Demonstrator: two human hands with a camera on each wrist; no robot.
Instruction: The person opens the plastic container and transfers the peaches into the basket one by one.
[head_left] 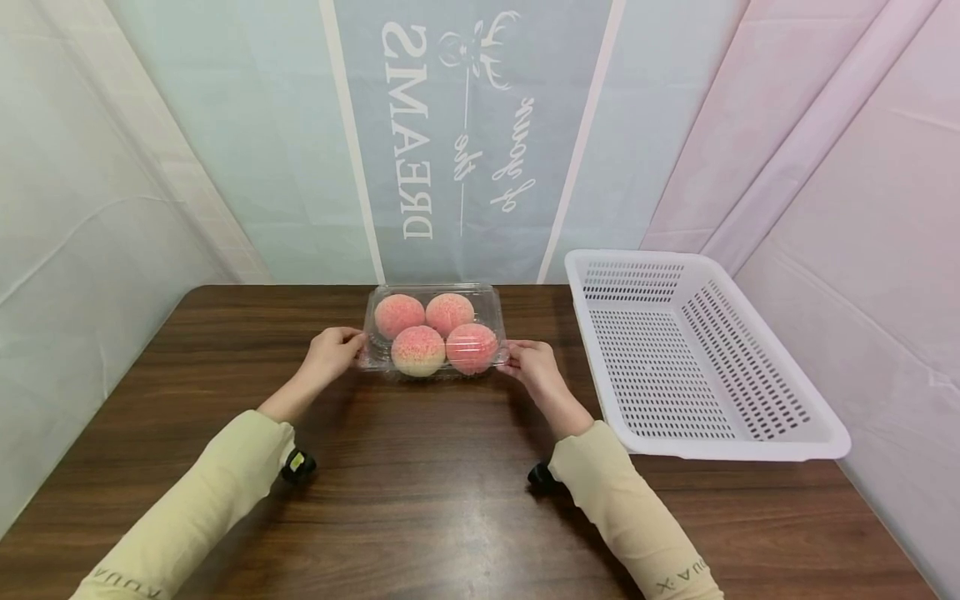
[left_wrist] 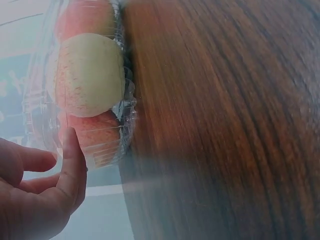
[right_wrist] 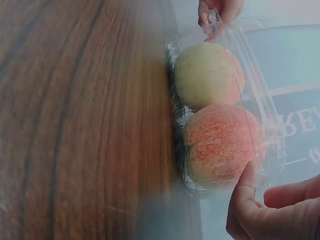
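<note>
A clear plastic clamshell box [head_left: 384,367] stands at the far side of the brown table, its lid down over several pink and pale-yellow peaches [head_left: 418,350]. At the box's left front corner, my left hand [head_left: 333,353] pinches the rim between thumb and fingers. My right hand [head_left: 534,367] grips the opposite rim at the right front corner. Up close in the left wrist view, a paler peach [left_wrist: 92,75] shows through the box's side wall. The right wrist view has a speckled pink peach [right_wrist: 225,145] near my right fingertips.
To the right, a white perforated plastic basket [head_left: 738,446] sits on the wooden table [head_left: 427,483]. A printed cloth [head_left: 465,250] hangs directly behind the box. Pale fabric walls [head_left: 90,208] close in the table's left and right sides.
</note>
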